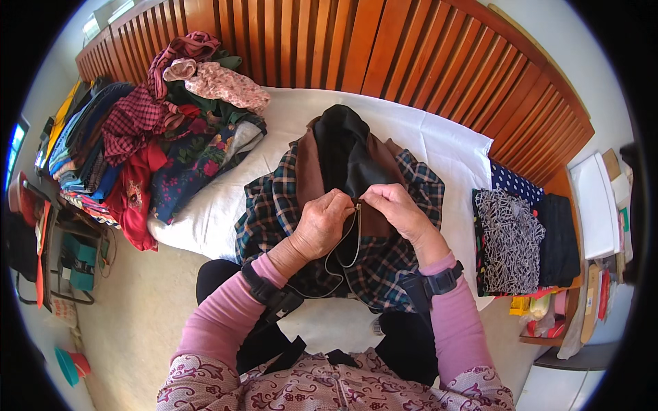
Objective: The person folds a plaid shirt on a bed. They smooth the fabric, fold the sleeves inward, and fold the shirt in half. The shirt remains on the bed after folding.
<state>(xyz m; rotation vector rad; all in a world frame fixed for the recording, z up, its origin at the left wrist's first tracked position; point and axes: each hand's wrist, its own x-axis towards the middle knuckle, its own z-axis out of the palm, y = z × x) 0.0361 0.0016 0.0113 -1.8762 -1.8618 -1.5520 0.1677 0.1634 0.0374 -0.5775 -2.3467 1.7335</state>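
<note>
A dark plaid jacket [404, 260] with a brown and black lining lies spread on the white bed [439, 140] in front of me. My left hand [321, 222] and my right hand [396, 209] meet at its middle and pinch the zipper [354, 236], whose dark tape loops down below them. Both wrists wear black straps over pink sleeves.
A heap of mixed clothes [171, 130] covers the bed's left end. Folded clothes [510, 240] are stacked at the right, by a shelf [596, 205] with white items. A slatted wooden headboard [356, 41] runs behind. Bags [75, 260] stand on the floor at the left.
</note>
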